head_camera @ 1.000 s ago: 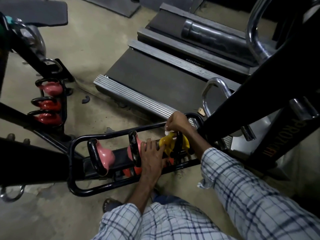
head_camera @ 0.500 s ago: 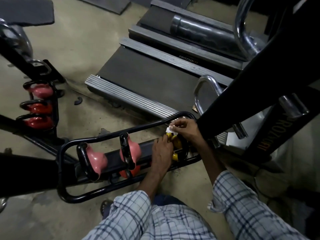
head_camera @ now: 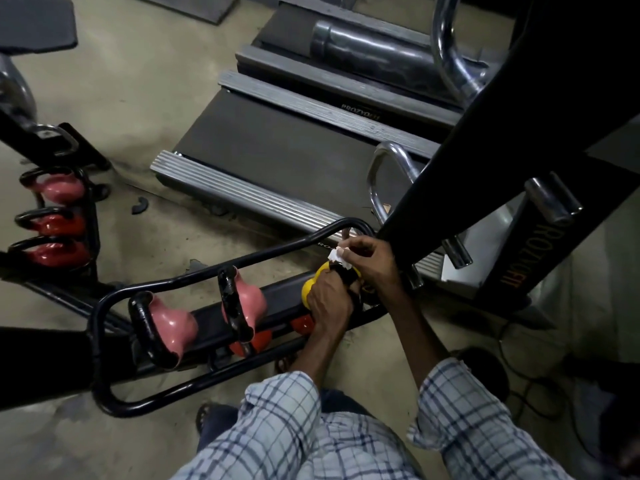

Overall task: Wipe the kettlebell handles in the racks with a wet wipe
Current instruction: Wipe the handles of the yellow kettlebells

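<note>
Crouches over a low black tube rack point(head_camera: 207, 268) on the concrete floor point(head_camera: 138, 98). Grips the yellow kettlebell point(head_camera: 309, 289) at the right end of that rack with the left hand point(head_camera: 327, 301), fingers curled over its top beside the black handle point(head_camera: 343, 273). Pinches a crumpled white wet wipe point(head_camera: 337, 254) between thumb and fingertips of the right hand point(head_camera: 369, 259), directly above the handle and just under the rack's upper rail. Looks to be pressing the wipe onto the handle's top, though too dark and crowded there to be sure of contact.

Shares the rack with the near pink kettlebell point(head_camera: 251, 303), just left of the left hand, and the far pink kettlebell point(head_camera: 173, 323), toward the rack's rounded left end, both with black handles up. Shows red kettlebells point(head_camera: 301, 322) on a lower level beneath them, mostly hidden. Reaches both forearms out from checked sleeves point(head_camera: 277, 417).

Further left, a second rack point(head_camera: 91, 216) with one pink and two red kettlebells in a row. Beyond the hands, a grey treadmill point(head_camera: 277, 143) deck with ribbed side rails, and at the right a black upright point(head_camera: 485, 133), just beside the right hand.
</note>
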A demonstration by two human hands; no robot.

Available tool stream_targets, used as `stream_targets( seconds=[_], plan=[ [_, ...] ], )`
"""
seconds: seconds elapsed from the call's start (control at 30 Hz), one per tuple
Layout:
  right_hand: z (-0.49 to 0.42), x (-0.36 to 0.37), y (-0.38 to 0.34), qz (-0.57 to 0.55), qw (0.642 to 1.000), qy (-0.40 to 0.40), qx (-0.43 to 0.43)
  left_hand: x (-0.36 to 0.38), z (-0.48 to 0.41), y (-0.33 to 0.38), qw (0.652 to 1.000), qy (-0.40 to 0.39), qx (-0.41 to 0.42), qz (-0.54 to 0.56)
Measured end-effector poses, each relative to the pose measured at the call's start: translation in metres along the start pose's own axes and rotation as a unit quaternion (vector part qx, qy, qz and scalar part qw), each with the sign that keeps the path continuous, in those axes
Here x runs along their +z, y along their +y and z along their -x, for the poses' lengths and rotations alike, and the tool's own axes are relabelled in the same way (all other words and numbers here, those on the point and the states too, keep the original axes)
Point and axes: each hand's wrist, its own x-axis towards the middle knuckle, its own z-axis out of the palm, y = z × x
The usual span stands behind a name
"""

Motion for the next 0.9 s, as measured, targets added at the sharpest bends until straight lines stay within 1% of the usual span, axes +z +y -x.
stream_targets(
  seconds=[0.07,0.1,0.3,0.43,0.5,0.6,0.73,0.83,0.9],
  plan=[
    [0.004,0.001,0.001,-0.017,1.000,-0.007,-0.006,0.004,-0.002,0.001,0.999,0.026,-0.002,0.030],
    [0.005,0.002,0.001,-0.026,1.000,-0.009,-0.005,0.006,-0.004,0.000,0.999,0.025,-0.011,0.036],
    [0.006,0.004,0.003,-0.086,0.996,-0.012,0.030,0.009,-0.013,0.002,0.995,-0.039,-0.088,-0.004],
    [0.003,0.003,-0.003,-0.151,0.986,-0.017,0.062,0.006,-0.014,0.001,0.992,-0.032,-0.124,0.012],
    [0.002,0.003,-0.005,-0.151,0.986,-0.017,0.073,0.006,-0.014,0.001,0.991,-0.023,-0.128,0.017],
    [0.001,0.004,-0.004,-0.138,0.988,-0.014,0.074,0.011,-0.015,0.001,0.994,-0.019,-0.110,0.002],
    [0.001,0.005,-0.002,-0.141,0.987,-0.010,0.072,0.021,-0.018,0.001,0.992,-0.044,-0.111,-0.036],
    [0.000,0.007,-0.004,-0.149,0.986,-0.002,0.074,0.021,-0.020,0.003,0.990,-0.033,-0.140,-0.016],
    [-0.002,0.007,-0.001,-0.142,0.988,0.002,0.066,0.016,-0.018,0.005,0.989,-0.027,-0.143,0.002]
  ],
)
